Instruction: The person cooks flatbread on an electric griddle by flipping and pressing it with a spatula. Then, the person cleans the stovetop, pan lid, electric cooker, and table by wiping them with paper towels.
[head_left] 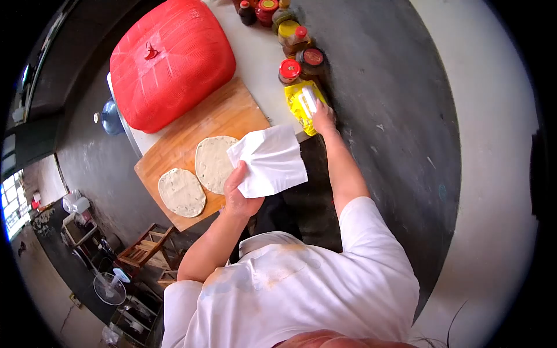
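Note:
A white sheet of tissue is pinched in my left hand, its thumb on top, in front of the wooden board's right edge. My right hand reaches to the yellow packet at the table's edge, its fingers on the white tissue at the packet's opening; the fingertips are partly hidden. Two flat rounds of dough lie on the wooden board: a smaller one at the left and a larger one beside it, partly covered by the sheet.
A red mesh food cover stands behind the board. Jars and bottles, among them a red-lidded jar, line the table's right edge. A blue water bottle is beyond the table. A wooden stool and a fan stand lower left.

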`<action>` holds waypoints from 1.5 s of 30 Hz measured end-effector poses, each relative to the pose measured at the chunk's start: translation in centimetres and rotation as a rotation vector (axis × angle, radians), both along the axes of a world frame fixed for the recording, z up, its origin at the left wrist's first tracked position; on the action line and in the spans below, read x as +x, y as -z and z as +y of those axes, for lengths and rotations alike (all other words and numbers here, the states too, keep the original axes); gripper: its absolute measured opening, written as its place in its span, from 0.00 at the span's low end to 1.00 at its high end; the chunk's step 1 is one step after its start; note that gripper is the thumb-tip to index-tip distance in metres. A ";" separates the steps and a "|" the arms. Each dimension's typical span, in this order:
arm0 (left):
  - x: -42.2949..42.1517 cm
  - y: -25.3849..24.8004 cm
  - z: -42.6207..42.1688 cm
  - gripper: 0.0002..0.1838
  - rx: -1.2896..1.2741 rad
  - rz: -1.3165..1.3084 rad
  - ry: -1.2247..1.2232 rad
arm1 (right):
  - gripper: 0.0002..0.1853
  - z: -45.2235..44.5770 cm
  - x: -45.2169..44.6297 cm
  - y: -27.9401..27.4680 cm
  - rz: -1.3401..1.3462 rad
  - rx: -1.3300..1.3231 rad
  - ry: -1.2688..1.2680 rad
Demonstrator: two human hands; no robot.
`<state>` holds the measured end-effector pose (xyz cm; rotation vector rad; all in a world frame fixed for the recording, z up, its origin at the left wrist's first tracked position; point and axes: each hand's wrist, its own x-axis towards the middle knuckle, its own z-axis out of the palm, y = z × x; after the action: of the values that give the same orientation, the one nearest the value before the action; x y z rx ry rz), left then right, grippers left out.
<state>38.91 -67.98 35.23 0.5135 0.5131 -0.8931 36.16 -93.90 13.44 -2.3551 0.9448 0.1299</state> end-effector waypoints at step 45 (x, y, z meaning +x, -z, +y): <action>-7.3 14.5 87.5 0.30 1.774 0.182 -0.487 | 0.23 79.4 15.2 -21.0 0.252 1.539 -0.372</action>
<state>31.59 19.48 20.76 1.7917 1.4911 0.2252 51.41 -14.46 34.48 -1.0100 0.2153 0.9298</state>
